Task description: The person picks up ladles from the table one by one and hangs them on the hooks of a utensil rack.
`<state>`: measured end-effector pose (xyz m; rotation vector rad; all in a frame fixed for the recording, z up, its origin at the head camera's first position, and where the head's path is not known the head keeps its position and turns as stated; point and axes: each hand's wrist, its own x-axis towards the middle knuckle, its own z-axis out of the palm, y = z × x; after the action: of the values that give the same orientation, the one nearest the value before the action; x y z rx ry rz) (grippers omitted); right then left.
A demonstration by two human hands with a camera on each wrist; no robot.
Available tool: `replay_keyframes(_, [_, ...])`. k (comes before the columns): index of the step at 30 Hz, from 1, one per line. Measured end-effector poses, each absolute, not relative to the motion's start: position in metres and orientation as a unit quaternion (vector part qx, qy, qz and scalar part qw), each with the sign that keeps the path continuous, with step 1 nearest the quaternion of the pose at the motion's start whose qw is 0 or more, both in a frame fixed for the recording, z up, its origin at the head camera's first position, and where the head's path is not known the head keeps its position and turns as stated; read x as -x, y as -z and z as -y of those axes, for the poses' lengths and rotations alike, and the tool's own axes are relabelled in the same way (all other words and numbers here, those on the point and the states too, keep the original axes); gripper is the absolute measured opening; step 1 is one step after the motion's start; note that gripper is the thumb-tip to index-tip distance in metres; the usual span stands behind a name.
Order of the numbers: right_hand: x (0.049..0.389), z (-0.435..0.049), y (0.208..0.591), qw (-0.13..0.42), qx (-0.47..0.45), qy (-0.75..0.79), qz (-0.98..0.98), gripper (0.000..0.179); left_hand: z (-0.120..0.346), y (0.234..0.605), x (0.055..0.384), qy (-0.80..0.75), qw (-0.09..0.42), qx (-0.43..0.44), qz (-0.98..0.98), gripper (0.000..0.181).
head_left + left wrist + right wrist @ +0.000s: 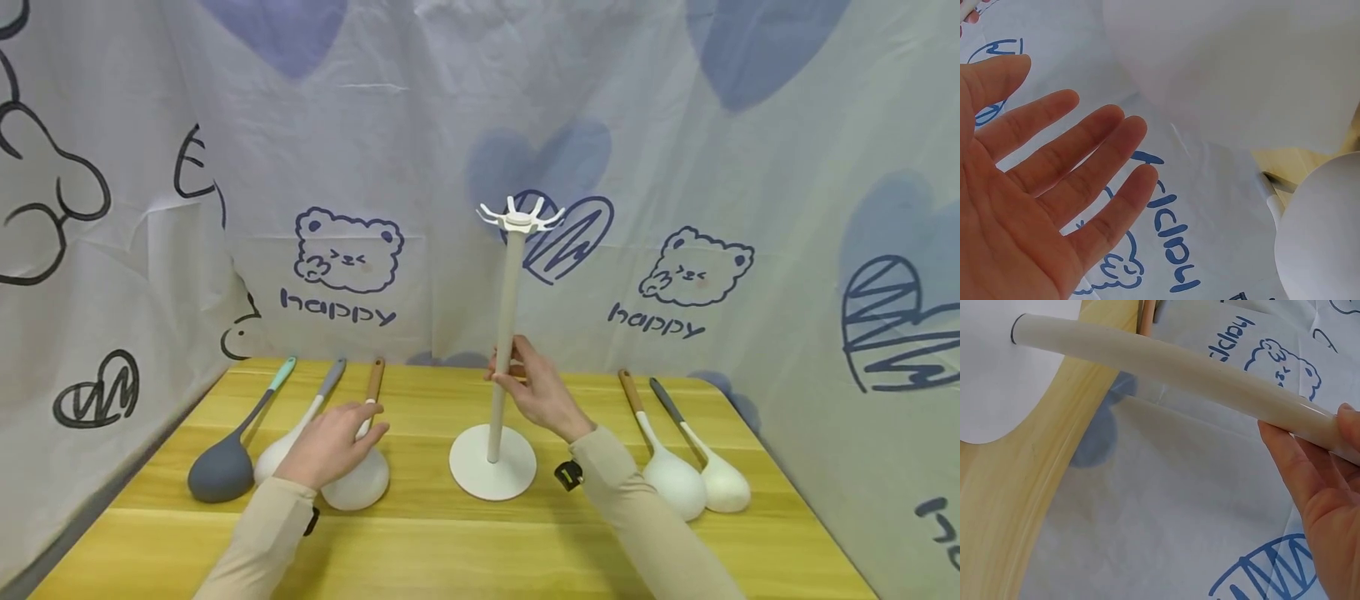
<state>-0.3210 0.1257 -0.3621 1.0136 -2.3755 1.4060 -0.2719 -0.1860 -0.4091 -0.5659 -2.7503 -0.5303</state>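
Note:
A white utensil stand with a ring of hooks on top stands upright on its round base at mid-table. My right hand grips its pole about halfway up, thumb and fingers around it. My left hand hovers palm down over the left-hand utensils, fingers spread and holding nothing, as the left wrist view shows. Under and beside it lie a white ladle with a brown handle and a white one with a grey handle, both partly hidden by that hand. Farther left is a dark ladle with a mint-tipped handle.
Right of the stand lie a white ladle with a brown handle and a white utensil with a dark grey handle. All handles point to the far edge of the wooden table. A printed cloth hangs behind and at both sides.

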Motion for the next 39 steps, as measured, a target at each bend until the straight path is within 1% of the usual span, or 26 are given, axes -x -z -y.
replay_keyframes(5, [0.323, -0.124, 0.363, 0.098, -0.333, -0.484, 0.803, 0.029, 0.187, 0.408, 0.274, 0.194, 0.134, 0.189, 0.953, 0.037])
replay_keyframes(11, [0.321, -0.125, 0.365, 0.091, -0.316, -0.49, 0.807, 0.039, 0.185, 0.404, 0.277, 0.206, 0.13, 0.164, 0.956, 0.04])
replay_keyframes(14, [0.32, -0.128, 0.365, 0.092, -0.305, -0.497, 0.807, 0.04, 0.184, 0.404, 0.28, 0.206, 0.129, 0.148, 0.959, 0.04])
replay_keyframes(16, [0.32, -0.131, 0.364, 0.096, -0.296, -0.501, 0.808, 0.039, 0.183, 0.404, 0.283, 0.211, 0.117, 0.14, 0.96, 0.04])
replay_keyframes(19, [0.32, -0.136, 0.363, 0.1, -0.285, -0.501, 0.811, 0.037, 0.182, 0.405, 0.287, 0.215, 0.084, 0.136, 0.963, 0.04])
replay_keyframes(24, [0.323, -0.145, 0.365, 0.125, -0.268, -0.496, 0.816, 0.031, 0.179, 0.403, 0.291, 0.203, 0.031, 0.133, 0.97, 0.039])
replay_keyframes(30, [0.324, -0.149, 0.368, 0.147, -0.271, -0.501, 0.808, 0.027, 0.178, 0.399, 0.291, 0.167, -0.008, 0.119, 0.979, 0.038])
replay_keyframes(36, [0.323, -0.15, 0.371, 0.157, -0.268, -0.511, 0.801, 0.028, 0.175, 0.405, 0.295, 0.105, -0.035, 0.104, 0.988, 0.049])
replay_keyframes(39, [0.322, -0.149, 0.371, 0.156, -0.269, -0.511, 0.802, 0.027, 0.175, 0.408, 0.295, 0.107, -0.051, 0.094, 0.989, 0.053])
